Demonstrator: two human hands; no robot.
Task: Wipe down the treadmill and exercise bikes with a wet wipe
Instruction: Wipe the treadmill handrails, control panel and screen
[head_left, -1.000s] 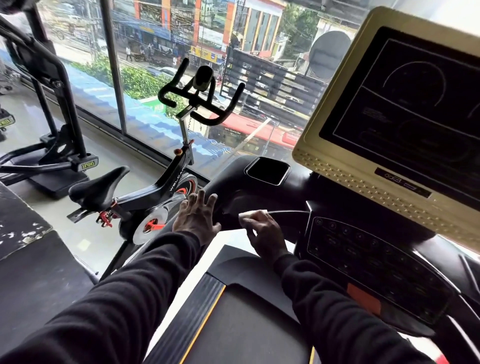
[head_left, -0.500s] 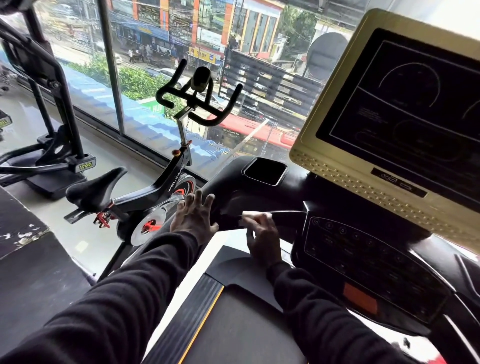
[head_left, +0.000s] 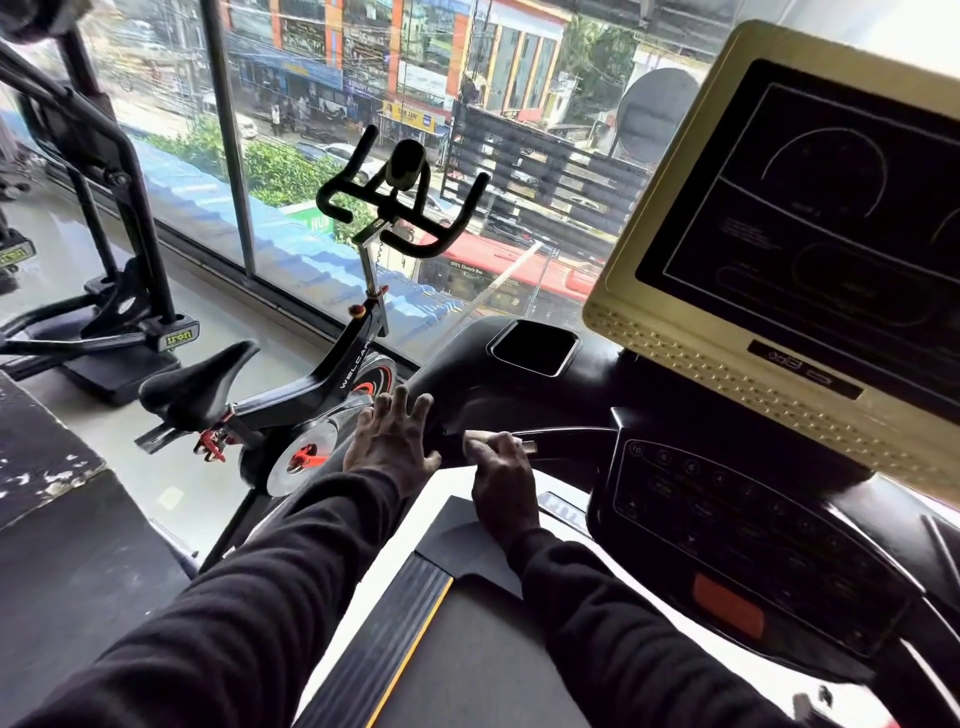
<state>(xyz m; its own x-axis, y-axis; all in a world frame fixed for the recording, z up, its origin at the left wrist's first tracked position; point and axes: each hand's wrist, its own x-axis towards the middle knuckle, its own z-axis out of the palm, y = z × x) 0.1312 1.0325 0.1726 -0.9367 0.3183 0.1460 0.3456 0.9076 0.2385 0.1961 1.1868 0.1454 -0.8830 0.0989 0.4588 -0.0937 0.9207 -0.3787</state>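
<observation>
Wet wipe (head_left: 475, 436) under right fingers (head_left: 501, 447) (on treadmill (head_left: 519, 395))

Both of your arms are covered by long black sleeves. Your left sleeve (head_left: 249, 597) runs from the lower left corner up to the wrist, its fabric soft and matte with shallow folds along the forearm. Your right sleeve (head_left: 623, 639) is of the same black cloth, creased near the elbow, and ends in a close cuff at the wrist. Your left hand (head_left: 392, 441) and right hand (head_left: 501, 478) are both bare beyond the cuffs: no gloves, rings or watch show on them. No markings or logos show on either sleeve.
</observation>
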